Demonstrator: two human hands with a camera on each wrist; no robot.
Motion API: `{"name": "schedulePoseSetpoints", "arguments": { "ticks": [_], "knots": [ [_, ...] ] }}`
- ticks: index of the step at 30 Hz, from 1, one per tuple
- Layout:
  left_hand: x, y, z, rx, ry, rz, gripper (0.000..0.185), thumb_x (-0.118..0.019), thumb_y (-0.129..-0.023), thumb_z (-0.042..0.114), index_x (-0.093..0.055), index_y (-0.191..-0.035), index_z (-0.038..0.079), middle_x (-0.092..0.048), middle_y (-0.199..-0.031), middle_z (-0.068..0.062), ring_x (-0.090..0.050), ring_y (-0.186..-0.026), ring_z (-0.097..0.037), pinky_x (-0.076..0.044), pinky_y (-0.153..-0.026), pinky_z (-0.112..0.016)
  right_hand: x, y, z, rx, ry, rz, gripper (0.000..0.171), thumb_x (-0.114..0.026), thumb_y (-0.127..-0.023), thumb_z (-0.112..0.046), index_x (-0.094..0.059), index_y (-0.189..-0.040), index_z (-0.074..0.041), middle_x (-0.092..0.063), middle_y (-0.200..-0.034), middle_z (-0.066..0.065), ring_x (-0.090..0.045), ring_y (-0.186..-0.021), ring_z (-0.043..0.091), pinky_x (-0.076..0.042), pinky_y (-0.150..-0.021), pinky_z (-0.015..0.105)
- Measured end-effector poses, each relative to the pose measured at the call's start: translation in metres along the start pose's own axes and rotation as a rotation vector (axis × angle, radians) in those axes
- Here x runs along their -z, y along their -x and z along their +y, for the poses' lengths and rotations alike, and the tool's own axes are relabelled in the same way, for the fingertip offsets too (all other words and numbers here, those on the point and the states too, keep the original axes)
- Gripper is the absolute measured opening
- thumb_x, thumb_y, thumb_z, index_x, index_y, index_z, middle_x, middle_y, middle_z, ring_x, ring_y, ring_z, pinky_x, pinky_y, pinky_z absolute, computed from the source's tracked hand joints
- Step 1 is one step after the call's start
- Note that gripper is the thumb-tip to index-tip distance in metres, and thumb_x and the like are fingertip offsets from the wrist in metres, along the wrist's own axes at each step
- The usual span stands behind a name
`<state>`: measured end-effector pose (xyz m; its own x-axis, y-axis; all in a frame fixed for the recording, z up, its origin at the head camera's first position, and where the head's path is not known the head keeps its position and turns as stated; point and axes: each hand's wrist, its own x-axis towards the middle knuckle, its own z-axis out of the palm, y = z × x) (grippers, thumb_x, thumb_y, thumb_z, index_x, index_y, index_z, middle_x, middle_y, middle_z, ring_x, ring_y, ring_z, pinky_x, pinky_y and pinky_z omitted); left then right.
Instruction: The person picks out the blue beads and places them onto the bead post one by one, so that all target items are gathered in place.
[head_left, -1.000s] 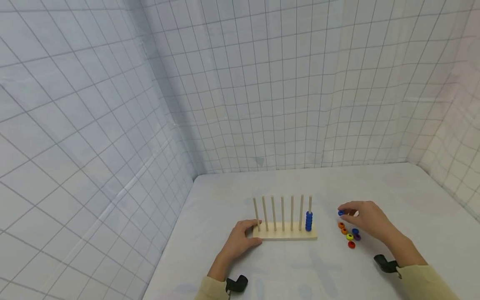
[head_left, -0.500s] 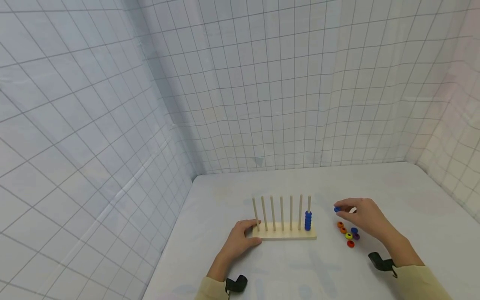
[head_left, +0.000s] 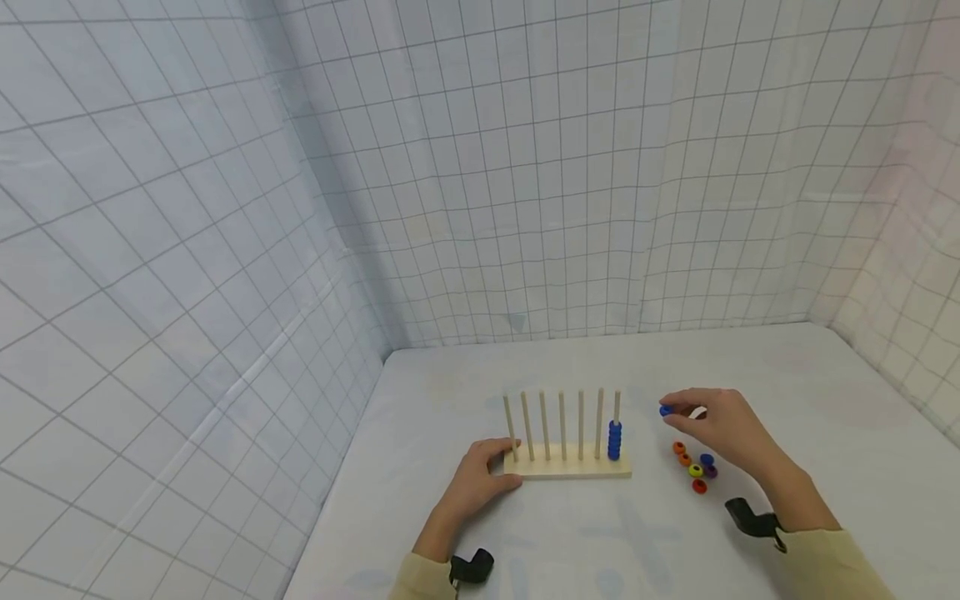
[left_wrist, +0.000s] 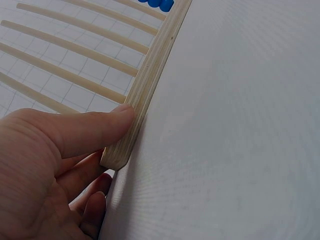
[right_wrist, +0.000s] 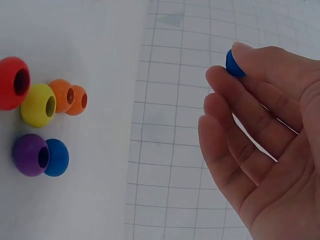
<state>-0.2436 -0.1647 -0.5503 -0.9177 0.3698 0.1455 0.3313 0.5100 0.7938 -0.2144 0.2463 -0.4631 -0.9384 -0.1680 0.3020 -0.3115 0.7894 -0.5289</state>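
Observation:
A wooden peg rack with several upright pegs stands on the table, and blue beads are stacked on its rightmost peg. My left hand grips the rack's left end, thumb on the front edge of the base. To the right of the rack and above the table, my right hand pinches a blue bead between thumb and forefinger. The held bead is apart from the pegs. Below this hand lie loose beads: red, yellow, orange, purple and blue.
The white table is bounded at the back and left by hanging grid-patterned sheets. A black wrist camera is strapped to the left wrist, another black camera to the right.
My right hand has moved left and slightly up with the blue bead, away from the loose beads and closer to the rack. The left hand keeps its hold on the rack.

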Motion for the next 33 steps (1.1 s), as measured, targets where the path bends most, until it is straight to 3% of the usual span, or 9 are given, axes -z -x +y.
{"name": "schedulePoseSetpoints", "arguments": {
  "ticks": [8, 15, 33],
  "knots": [
    [0.0, 0.001, 0.001, -0.005, -0.024, 0.0, 0.055, -0.084, -0.081, 0.024, -0.067, -0.133, 0.015, -0.062, -0.134, -0.005, -0.048, -0.129, -0.029, -0.038, -0.108, -0.052, 0.003, -0.001, -0.013, 0.004, 0.007, 0.027, 0.027, -0.078, -0.089, -0.019, -0.076, -0.114, -0.011, -0.072, -0.095, -0.005, -0.065, -0.088, 0.017, -0.058, -0.076, 0.04],
    [0.0, 0.002, 0.001, -0.049, 0.004, 0.006, 0.054, -0.083, -0.082, 0.024, -0.067, -0.132, 0.012, -0.061, -0.134, -0.008, -0.048, -0.13, -0.035, -0.036, -0.107, -0.057, 0.004, -0.004, -0.022, 0.006, -0.011, 0.055, 0.026, -0.078, -0.09, -0.02, -0.077, -0.115, -0.013, -0.072, -0.097, -0.005, -0.065, -0.089, 0.016, -0.057, -0.076, 0.036],
    [0.0, 0.0, 0.001, -0.04, 0.007, 0.004, 0.054, -0.083, -0.082, 0.023, -0.067, -0.132, 0.012, -0.061, -0.134, -0.008, -0.048, -0.129, -0.033, -0.037, -0.108, -0.055, 0.01, -0.009, -0.041, 0.017, -0.044, 0.105, 0.026, -0.078, -0.09, -0.02, -0.076, -0.116, -0.014, -0.072, -0.099, -0.004, -0.065, -0.09, 0.017, -0.057, -0.076, 0.034]
  ]
}}
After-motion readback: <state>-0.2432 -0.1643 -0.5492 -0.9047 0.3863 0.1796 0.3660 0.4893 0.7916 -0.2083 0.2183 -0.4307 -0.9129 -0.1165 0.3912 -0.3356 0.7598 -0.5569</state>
